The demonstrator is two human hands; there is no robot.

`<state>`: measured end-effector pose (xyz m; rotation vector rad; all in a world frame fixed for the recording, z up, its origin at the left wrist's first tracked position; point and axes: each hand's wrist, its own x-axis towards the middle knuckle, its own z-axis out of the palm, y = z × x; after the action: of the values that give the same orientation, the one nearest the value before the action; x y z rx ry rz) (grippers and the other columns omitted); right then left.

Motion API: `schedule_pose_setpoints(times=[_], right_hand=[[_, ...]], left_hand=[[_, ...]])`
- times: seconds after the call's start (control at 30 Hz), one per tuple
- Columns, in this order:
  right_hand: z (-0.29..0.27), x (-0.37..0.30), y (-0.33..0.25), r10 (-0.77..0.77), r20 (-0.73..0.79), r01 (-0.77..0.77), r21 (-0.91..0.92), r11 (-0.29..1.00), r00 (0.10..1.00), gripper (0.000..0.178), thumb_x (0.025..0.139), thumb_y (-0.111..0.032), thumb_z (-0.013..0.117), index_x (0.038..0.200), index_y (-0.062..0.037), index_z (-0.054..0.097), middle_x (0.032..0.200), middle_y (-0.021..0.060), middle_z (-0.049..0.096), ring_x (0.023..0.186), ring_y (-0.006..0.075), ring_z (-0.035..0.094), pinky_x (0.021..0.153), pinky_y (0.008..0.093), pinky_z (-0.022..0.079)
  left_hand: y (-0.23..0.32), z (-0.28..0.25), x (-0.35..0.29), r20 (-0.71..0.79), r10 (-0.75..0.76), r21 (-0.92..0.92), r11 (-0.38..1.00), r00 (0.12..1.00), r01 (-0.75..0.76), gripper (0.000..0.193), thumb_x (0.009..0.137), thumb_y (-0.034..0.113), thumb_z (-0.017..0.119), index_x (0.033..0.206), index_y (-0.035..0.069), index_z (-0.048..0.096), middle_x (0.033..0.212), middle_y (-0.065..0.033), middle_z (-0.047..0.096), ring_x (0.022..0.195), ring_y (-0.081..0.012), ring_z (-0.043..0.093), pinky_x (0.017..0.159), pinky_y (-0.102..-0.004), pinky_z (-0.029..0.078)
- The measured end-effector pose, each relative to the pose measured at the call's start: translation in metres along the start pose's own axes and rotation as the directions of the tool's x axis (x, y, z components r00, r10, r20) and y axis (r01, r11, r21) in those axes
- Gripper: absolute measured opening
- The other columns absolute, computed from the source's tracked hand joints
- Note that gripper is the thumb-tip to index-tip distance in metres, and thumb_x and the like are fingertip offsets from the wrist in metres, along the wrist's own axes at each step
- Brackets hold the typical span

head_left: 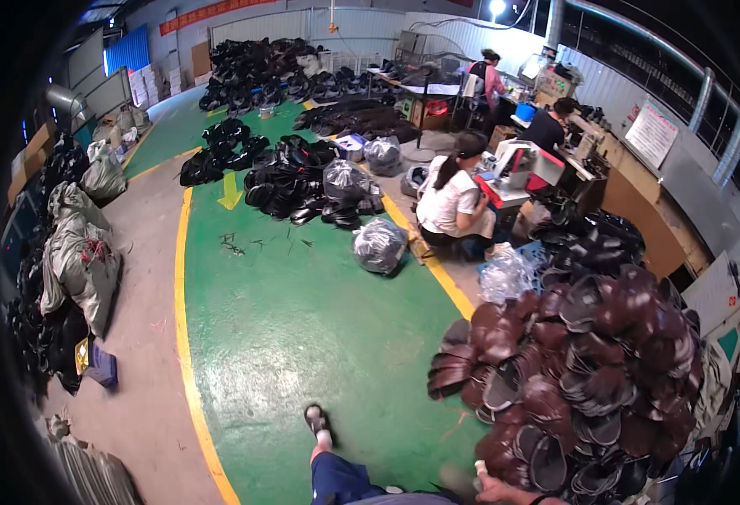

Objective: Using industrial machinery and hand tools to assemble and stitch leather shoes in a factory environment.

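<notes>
My right hand is at the lower edge, close to the near side of a big heap of brown and black shoe uppers. A small white bit shows at one fingertip; whether it is held or wrapped round the finger is unclear. The other fingers are partly cut off and blurred. A dark band circles the wrist. My left hand is out of view. Below me, one foot in a dark shoe steps on the green floor, under blue shorts.
Yellow lines border the green walkway. A stuffed clear bag and piles of black shoe parts lie ahead. Grey sacks line the left. A person in white sits by a red-and-white machine; two others work beyond.
</notes>
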<state>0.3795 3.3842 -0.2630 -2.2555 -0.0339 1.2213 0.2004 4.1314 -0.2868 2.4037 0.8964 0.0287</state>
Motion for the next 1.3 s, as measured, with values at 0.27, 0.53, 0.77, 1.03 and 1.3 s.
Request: schedule_pose_setpoints(times=[0.27,0.53,0.77,1.03,1.3], right_hand=[[-0.161,0.204,-0.244,0.230,-0.271,-0.195,0.153,0.969,0.935,0.086,0.074,-0.021,0.078,0.138,0.0016,0.025,0.100,0.0222,0.064,0.093,0.0327,0.066,0.077,0.0430,0.055],[-0.264,0.406,-0.369,-0.002,-0.256,0.075,0.277,0.958,0.967,0.115,0.074,-0.017,0.081,0.156,-0.0007,0.002,0.106,0.0165,0.062,0.088,0.0221,0.064,0.074,0.0343,0.053],[-0.420,0.576,-0.459,0.284,0.099,-0.283,0.616,0.735,0.954,0.137,0.070,-0.017,0.087,0.154,-0.0059,-0.022,0.127,0.0255,0.053,0.092,0.0292,0.062,0.065,0.0358,0.054],[-0.650,0.687,-0.566,0.279,-0.150,-0.116,0.656,0.746,0.949,0.131,0.070,-0.013,0.082,0.154,-0.0001,-0.019,0.152,0.0285,0.028,0.135,0.0271,0.040,0.107,0.0334,0.039],[-0.943,0.737,-0.684,0.497,-0.345,-0.066,0.767,0.638,0.796,0.113,0.074,-0.008,0.079,0.154,0.0089,0.000,0.139,0.0220,0.048,0.125,0.0248,0.051,0.102,0.0292,0.043]], left_hand=[[0.068,0.047,0.345,0.163,0.110,0.150,0.979,0.980,-0.135,0.029,0.096,0.021,0.049,0.105,0.001,0.067,0.096,-0.0155,0.068,0.083,-0.0270,0.065,0.078,-0.0413,0.052],[0.429,-0.045,0.783,0.042,0.228,-0.342,0.918,0.973,-0.200,0.022,0.095,0.017,0.058,0.093,-0.005,0.063,0.075,-0.0096,0.062,0.075,-0.0161,0.060,0.070,-0.0329,0.049],[0.335,0.004,0.962,0.278,0.184,-0.062,0.983,0.943,-0.174,0.019,0.088,0.018,0.059,0.084,0.001,0.066,0.074,-0.0149,0.064,0.073,-0.0234,0.062,0.069,-0.0412,0.051],[0.498,0.083,1.250,0.396,0.391,0.317,0.791,0.831,-0.524,0.022,0.084,0.020,0.062,0.090,0.000,0.068,0.084,-0.0193,0.069,0.084,-0.0319,0.066,0.076,-0.0441,0.052],[1.056,0.154,1.439,0.330,0.533,-0.366,0.833,0.779,-0.415,0.026,0.092,0.013,0.064,0.113,-0.003,0.064,0.092,-0.0137,0.070,0.082,-0.0179,0.066,0.075,-0.0327,0.053]])
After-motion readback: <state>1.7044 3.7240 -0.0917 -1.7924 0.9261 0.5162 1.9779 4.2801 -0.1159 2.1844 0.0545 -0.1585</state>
